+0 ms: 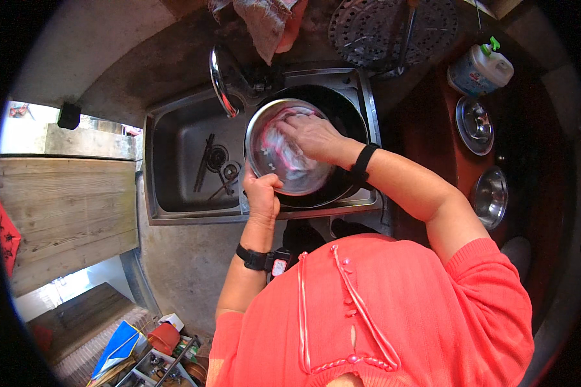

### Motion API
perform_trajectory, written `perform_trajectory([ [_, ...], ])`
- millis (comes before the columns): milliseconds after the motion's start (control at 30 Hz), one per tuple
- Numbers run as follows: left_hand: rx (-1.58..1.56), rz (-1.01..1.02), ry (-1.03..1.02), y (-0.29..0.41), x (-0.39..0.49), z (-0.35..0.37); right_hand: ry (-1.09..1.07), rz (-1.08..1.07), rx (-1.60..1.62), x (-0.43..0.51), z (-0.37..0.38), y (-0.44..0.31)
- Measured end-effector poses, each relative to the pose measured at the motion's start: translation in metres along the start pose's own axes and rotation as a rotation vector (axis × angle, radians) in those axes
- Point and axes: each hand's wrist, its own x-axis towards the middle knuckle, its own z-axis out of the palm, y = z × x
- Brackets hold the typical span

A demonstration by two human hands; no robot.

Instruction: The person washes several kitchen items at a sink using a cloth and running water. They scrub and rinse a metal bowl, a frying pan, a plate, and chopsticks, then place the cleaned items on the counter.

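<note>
My left hand [262, 196] grips the near-left rim of a shiny metal bowl [314, 181], thumb over the edge. Inside the bowl, my right hand [314, 138] presses on a wet pink-and-white cloth [286, 151], its fingers partly blurred. Small white bits lie on the bowl's inner surface. The bowl is tilted over a large black pan [351, 113], which sits on the right part of a stainless-steel sink [193, 214]. To the left of the bowl hangs the tip of a chrome faucet [219, 80]; I cannot tell whether water runs.
Chopsticks [203, 164] and a drain strainer [217, 157] lie in the left basin. Along the right stand a pump bottle [481, 70], a metal lid [474, 125] and another metal bowl [490, 198]. A perforated steamer plate [358, 36] leans behind; a rag [266, 24] hangs above the faucet.
</note>
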Motion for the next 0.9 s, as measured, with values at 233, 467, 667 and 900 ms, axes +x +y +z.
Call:
perform_trajectory([
  [233, -0.106, 0.03, 0.089, -0.017, 0.01, 0.004, -0.636, 0.323, 0.224, -0.027, 0.022, -0.045],
  [467, -0.081, 0.0, 0.103, -0.01, 0.011, -0.003, -0.683, 0.335, 0.015, -0.031, -0.012, -0.033],
  [667, 0.011, -0.084, -0.018, 0.001, 0.002, 0.008, -0.068, 0.297, -0.181, -0.002, -0.01, -0.003],
  [900, 0.125, -0.031, -0.071, 0.003, 0.009, 0.011, 0.16, -0.012, 0.413, 0.033, -0.006, -0.031],
])
